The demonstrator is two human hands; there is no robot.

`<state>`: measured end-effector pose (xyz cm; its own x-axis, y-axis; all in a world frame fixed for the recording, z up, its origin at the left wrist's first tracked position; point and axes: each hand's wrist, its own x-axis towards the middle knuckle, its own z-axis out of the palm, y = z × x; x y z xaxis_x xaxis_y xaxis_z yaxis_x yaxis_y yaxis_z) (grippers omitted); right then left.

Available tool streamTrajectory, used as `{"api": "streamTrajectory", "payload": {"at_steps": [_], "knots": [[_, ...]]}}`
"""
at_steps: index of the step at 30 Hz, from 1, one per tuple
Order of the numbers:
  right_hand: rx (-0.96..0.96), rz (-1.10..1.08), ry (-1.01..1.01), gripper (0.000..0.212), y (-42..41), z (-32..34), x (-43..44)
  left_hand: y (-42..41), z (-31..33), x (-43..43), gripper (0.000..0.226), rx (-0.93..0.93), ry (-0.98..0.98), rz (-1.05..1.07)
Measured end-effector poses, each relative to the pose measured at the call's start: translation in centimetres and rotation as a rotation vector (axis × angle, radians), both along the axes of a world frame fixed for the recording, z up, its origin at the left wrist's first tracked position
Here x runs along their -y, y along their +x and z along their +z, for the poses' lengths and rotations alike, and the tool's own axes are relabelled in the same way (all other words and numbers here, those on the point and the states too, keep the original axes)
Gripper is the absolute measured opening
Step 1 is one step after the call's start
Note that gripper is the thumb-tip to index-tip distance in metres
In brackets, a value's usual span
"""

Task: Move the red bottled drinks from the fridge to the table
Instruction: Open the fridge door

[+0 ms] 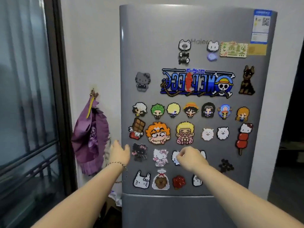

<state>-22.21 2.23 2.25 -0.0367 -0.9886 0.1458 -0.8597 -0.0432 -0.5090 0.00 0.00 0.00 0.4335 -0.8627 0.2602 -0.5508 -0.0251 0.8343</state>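
**A:** How far along is this?

**B:** Right at the start, I'd say. The fridge [148,46] is closed. Its upper door [205,27] sits flush and so does the lower door [164,211] beneath it.

**A:** And the red bottled drinks?

**B:** None in view. Judging by the task they are inside the fridge, behind the closed doors, but nothing shows how many there are or on which shelf. The desk is not in view either.

**A:** What are the hands doing?

**B:** The left hand [119,153] is at the fridge's left edge, about level with the lower rows of magnets [158,132]. Its fingers [115,145] are fairly straight and the thumb stands apart from them, with nothing held. I cannot tell whether they touch the door's edge or are just beside it.

**A:** The right one?

**B:** The right hand [189,157] is raised before the fridge's front and covers part of a white magnet. Its fingers [179,156] are curled inward in a loose fist, and I see nothing in them.

**A:** So what is left?

**B:** Everything, by my reading. The upper door has to open, most likely from the left edge, then each bottle has to come out and go to the desk. A purple bag [90,137] hangs on the wall just left of the fridge and might crowd the door's swing.
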Motion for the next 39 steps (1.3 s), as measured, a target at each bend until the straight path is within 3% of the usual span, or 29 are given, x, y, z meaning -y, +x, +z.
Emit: {"api": "streamTrajectory", "payload": {"at_steps": [10,19,25,32,39], "knots": [[-0.075,-0.171,-0.043,0.031,2.1,0.1,3.3,2.2,-1.6,9.1,0.043,-0.099,-0.119,-0.104],[0.094,-0.233,-0.162,0.023,2.4,-1.1,-1.4,3.6,0.1,8.0,0.049,0.063,0.033,-0.184],[0.081,-0.138,-0.281,0.030,1.4,0.0,-6.2,2.1,-0.7,0.6,0.044,0.138,-0.115,-0.156],[0.067,0.008,-0.538,0.060,0.7,1.1,-17.2,-3.5,-0.4,-13.9,0.040,0.237,-0.283,-0.250],[0.009,0.038,-0.665,0.080,-2.0,1.8,-27.4,-13.1,-0.2,-24.2,0.023,0.309,-0.390,-0.563]]}}
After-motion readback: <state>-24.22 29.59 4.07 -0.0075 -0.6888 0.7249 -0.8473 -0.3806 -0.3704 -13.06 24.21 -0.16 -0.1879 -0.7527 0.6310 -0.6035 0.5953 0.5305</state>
